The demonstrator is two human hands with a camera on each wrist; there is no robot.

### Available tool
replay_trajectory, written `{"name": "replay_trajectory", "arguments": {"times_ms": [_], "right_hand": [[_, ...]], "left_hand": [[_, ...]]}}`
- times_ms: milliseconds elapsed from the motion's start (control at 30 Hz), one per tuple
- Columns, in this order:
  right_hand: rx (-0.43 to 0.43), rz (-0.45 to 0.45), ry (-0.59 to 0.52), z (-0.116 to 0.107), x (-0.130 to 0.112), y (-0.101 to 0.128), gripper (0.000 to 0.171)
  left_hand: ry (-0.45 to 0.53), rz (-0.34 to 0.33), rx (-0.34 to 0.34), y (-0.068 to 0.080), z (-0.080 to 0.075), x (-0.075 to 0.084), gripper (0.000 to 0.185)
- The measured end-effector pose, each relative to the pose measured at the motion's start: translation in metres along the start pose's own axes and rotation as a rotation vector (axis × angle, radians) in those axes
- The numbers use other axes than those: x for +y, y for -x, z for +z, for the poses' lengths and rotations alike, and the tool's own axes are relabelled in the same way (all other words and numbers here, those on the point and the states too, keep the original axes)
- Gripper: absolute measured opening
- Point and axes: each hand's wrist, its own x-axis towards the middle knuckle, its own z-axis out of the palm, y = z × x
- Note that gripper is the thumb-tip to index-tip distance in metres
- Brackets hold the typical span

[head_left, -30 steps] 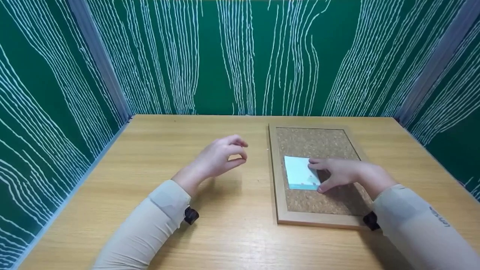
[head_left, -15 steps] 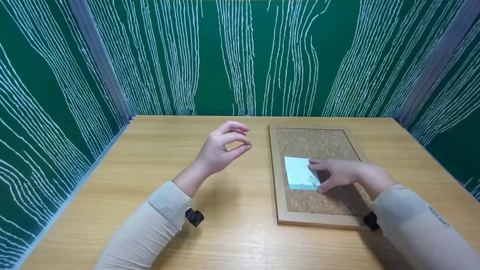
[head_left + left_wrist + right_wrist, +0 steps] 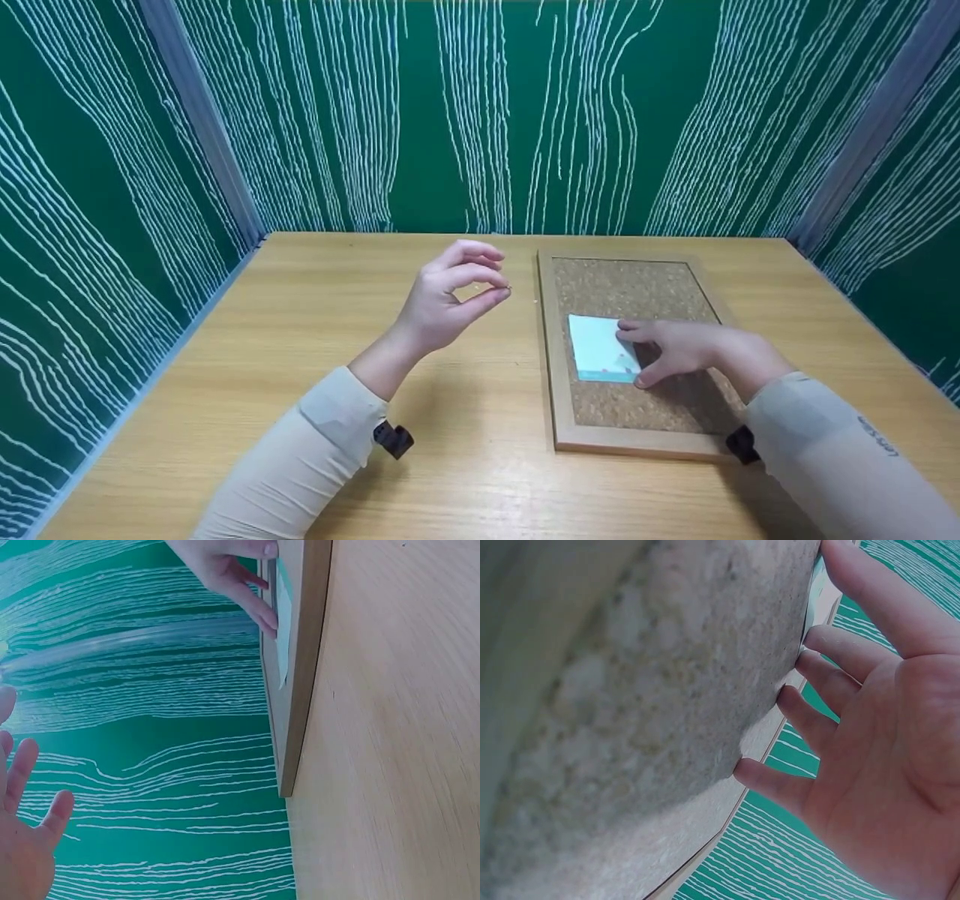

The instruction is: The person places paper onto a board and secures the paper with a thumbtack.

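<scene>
Cork board (image 3: 637, 285) and paper note (image 3: 598, 346) are pinned by flat right fingertips (image 3: 628, 327); left hand (image 3: 448, 300), at nine o'clock, pinches a tiny pin (image 3: 508, 287), best pressed straight down.

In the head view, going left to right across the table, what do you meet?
Left sleeve → left hand, raised with thumb and forefinger pinched on something tiny → cork board's left frame edge → pale blue paper on the cork → right hand, fingers resting on the paper → right sleeve.
</scene>
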Motion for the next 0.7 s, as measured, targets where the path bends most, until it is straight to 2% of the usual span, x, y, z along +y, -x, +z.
{"name": "replay_trajectory", "arguments": {"times_ms": [133, 267, 433, 700], "right_hand": [[0.004, -0.010, 0.003, -0.001, 0.001, 0.000, 0.088], [0.004, 0.002, -0.007, -0.001, 0.002, 0.001, 0.088], [0.008, 0.020, -0.013, -0.001, 0.002, 0.002, 0.088], [0.009, 0.017, -0.002, 0.000, 0.002, 0.001, 0.088]], "left_hand": [[0.000, -0.008, -0.002, 0.000, 0.002, -0.001, 0.006], [0.003, -0.029, -0.014, -0.001, 0.006, -0.003, 0.014], [0.000, -0.071, -0.017, -0.002, 0.016, -0.008, 0.010], [-0.003, -0.195, -0.033, -0.003, 0.036, -0.020, 0.008]]}}
